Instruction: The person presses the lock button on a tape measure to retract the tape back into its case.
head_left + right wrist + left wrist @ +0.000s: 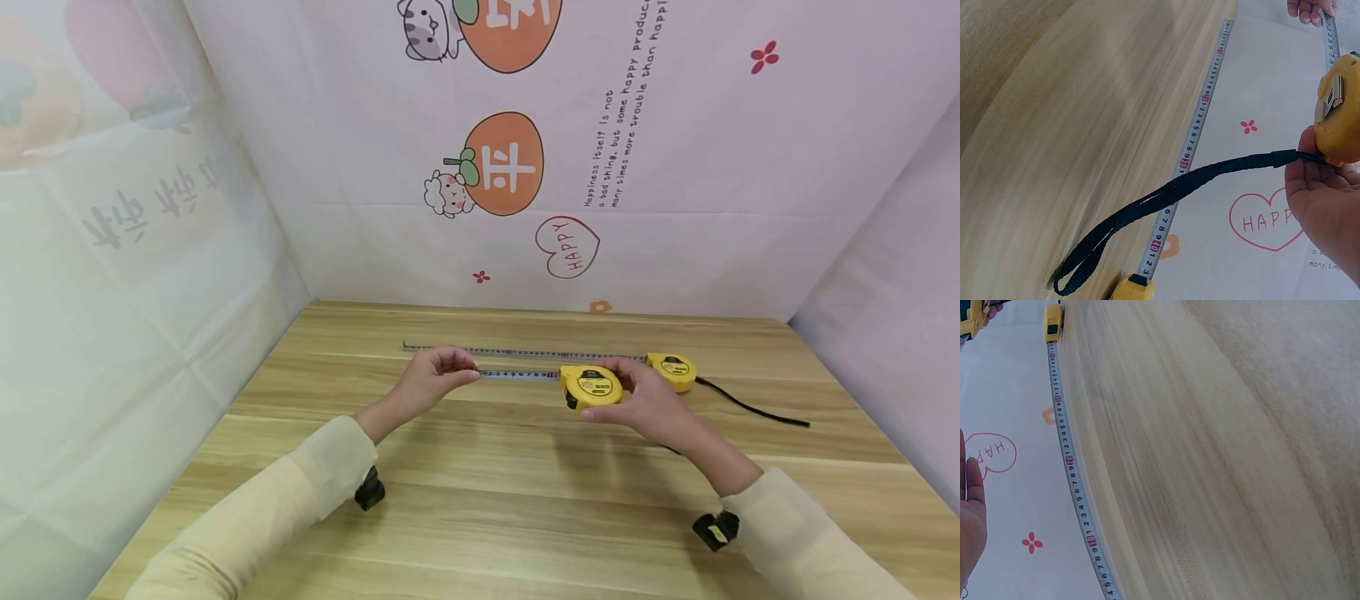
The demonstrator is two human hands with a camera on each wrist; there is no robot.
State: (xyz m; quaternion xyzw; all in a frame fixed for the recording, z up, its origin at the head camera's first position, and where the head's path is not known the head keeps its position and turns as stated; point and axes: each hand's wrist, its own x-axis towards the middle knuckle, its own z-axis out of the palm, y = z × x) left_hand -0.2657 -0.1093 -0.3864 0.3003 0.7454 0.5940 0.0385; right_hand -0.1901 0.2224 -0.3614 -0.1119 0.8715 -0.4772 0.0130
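Note:
My right hand (pixel 648 404) grips a yellow tape measure (pixel 592 387) above the table, thumb in front and fingers behind its case. Its blade (pixel 517 375) runs out to the left, showing roughly the first ten marks. At the blade's end my left hand (pixel 431 379) pinches the tip between thumb and fingers. From the held case a black wrist strap (pixel 1166 190) hangs down in the right wrist view. Behind, a second yellow tape measure (pixel 672 372) lies on the table, its longer blade (pixel 525 352) drawn out leftward, near parallel to the held one.
The second tape's black strap (pixel 753 406) trails to the right over the wooden table (pixel 480 517). A printed white cloth (pixel 675 258) rises at the table's back edge, with more cloth on the left and right. Dark wrist cameras (pixel 370 489) sit under both sleeves.

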